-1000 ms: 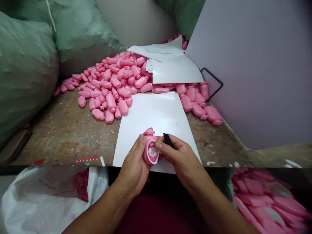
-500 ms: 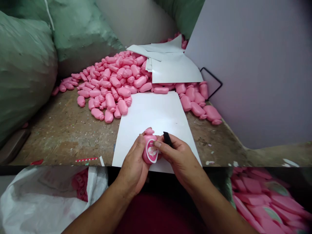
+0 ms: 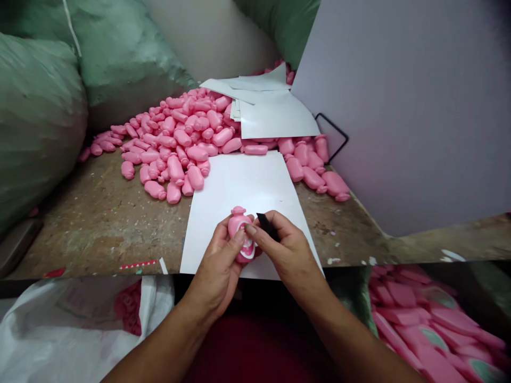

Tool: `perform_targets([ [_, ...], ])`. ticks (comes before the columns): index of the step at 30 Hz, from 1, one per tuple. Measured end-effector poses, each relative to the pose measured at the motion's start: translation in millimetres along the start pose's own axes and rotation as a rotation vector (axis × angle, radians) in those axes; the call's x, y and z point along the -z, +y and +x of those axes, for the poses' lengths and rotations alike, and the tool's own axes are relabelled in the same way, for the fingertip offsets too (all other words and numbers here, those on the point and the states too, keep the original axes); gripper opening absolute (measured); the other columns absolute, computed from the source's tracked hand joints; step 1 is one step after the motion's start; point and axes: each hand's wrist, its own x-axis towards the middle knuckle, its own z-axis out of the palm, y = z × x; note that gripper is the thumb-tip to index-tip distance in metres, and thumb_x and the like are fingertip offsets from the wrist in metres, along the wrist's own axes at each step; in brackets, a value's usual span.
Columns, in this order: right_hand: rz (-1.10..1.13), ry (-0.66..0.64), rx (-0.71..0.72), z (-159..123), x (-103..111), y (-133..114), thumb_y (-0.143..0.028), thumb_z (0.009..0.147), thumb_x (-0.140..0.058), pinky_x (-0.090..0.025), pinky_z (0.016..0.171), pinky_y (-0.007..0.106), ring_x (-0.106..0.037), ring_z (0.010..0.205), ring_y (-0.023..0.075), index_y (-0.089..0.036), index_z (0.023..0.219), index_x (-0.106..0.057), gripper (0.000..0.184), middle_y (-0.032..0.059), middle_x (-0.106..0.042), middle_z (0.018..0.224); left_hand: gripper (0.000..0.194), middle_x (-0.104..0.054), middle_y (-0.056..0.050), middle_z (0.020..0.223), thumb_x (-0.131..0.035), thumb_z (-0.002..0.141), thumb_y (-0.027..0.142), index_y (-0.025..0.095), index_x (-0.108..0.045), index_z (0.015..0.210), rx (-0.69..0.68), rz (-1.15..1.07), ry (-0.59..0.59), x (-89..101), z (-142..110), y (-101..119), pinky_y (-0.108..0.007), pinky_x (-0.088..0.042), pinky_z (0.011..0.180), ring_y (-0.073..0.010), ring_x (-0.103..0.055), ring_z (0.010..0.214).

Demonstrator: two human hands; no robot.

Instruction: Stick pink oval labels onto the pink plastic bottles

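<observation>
My left hand is closed around a small pink plastic bottle, its neck pointing away from me and its front tilted up. An oval pink-and-white label lies on that front, partly covered by my thumbs. My left thumb presses on the label. My right hand keeps a short, flat black tool in its curled fingers; its exact kind does not show. The right thumb tip touches the label's upper part. Beneath both hands lies a white sheet.
Pink bottles form a large pile behind the sheet, with more white sheets on top. Green sacks stand left, a pale panel right. Below the table edge are a white sack and pink containers.
My left thumb has moved from the bottle's side onto the label. The right thumb stays at the label, and the black tool is tilted more. The whole view has shifted slightly.
</observation>
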Motion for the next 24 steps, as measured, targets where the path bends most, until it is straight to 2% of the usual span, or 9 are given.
perform_targets([
  [3, -0.032, 0.030, -0.027, 3, 4, 3, -0.044, 0.077, -0.072, -0.038, 0.061, 0.029, -0.049, 0.062, 0.0144, -0.023, 0.091, -0.054, 0.031, -0.0063, -0.055, 0.066, 0.033, -0.071, -0.005, 0.112, -0.074, 0.084, 0.028, 0.022, -0.066, 0.116, 0.016, 0.029, -0.002, 2.4, 2, 1, -0.033, -0.051, 0.098, -0.0171, -0.065, 0.107],
  [5, -0.031, 0.022, -0.014, 7, 8, 3, -0.042, 0.073, -0.076, -0.039, 0.060, 0.029, -0.050, 0.061, 0.0145, -0.024, 0.095, -0.054, 0.036, -0.0072, -0.056, 0.065, 0.033, -0.069, -0.006, 0.118, -0.072, 0.085, 0.028, 0.021, -0.066, 0.117, 0.036, 0.071, -0.028, 4.3, 3, 3, -0.034, -0.052, 0.093, -0.0186, -0.064, 0.107],
  [9, 0.016, -0.086, 0.071, 17, 15, 1, -0.039, 0.076, -0.074, -0.043, 0.069, 0.029, -0.055, 0.072, 0.0140, -0.021, 0.082, -0.061, 0.022, -0.0031, -0.061, 0.077, 0.037, -0.065, -0.007, 0.127, -0.071, 0.083, 0.020, 0.022, -0.064, 0.120, 0.060, 0.158, -0.093, 6.8, 3, 8, -0.033, -0.053, 0.090, -0.0201, -0.062, 0.112],
  [14, 0.082, -0.118, 0.034, 23, 16, 2, -0.045, 0.075, -0.076, -0.045, 0.066, 0.028, -0.056, 0.069, 0.0133, -0.021, 0.080, -0.062, 0.029, -0.0030, -0.062, 0.076, 0.065, -0.060, 0.000, 0.137, -0.075, 0.071, 0.005, 0.030, -0.057, 0.127, 0.094, 0.178, -0.134, 7.1, 2, 11, -0.030, -0.049, 0.096, -0.0175, -0.062, 0.115],
  [18, 0.027, -0.143, 0.026, 24, 17, 3, -0.044, 0.079, -0.074, -0.048, 0.070, 0.029, -0.060, 0.076, 0.0156, -0.020, 0.085, -0.066, 0.026, -0.0009, -0.066, 0.081, 0.076, -0.058, 0.000, 0.139, -0.074, 0.062, -0.002, 0.031, -0.056, 0.128, 0.183, 0.155, -0.134, 8.7, 2, 13, -0.028, -0.049, 0.090, -0.0181, -0.064, 0.111],
  [21, -0.055, -0.175, 0.029, 23, 22, 1, -0.043, 0.084, -0.069, -0.048, 0.076, 0.032, -0.062, 0.081, 0.0178, -0.020, 0.091, -0.070, 0.024, 0.0011, -0.070, 0.087, 0.064, -0.063, -0.003, 0.125, -0.073, 0.064, 0.002, 0.026, -0.061, 0.121, 0.265, 0.049, -0.150, 11.6, 3, 14, -0.028, -0.050, 0.082, -0.0196, -0.065, 0.106],
  [24, -0.110, -0.216, 0.031, 18, 27, -1, -0.042, 0.081, -0.071, -0.048, 0.080, 0.033, -0.063, 0.086, 0.0192, -0.022, 0.099, -0.072, 0.026, 0.0020, -0.072, 0.096, 0.034, -0.066, -0.005, 0.110, -0.069, 0.083, 0.020, 0.023, -0.064, 0.116, 0.281, -0.080, -0.136, 13.4, 6, 15, -0.029, -0.052, 0.076, -0.0180, -0.066, 0.096],
])
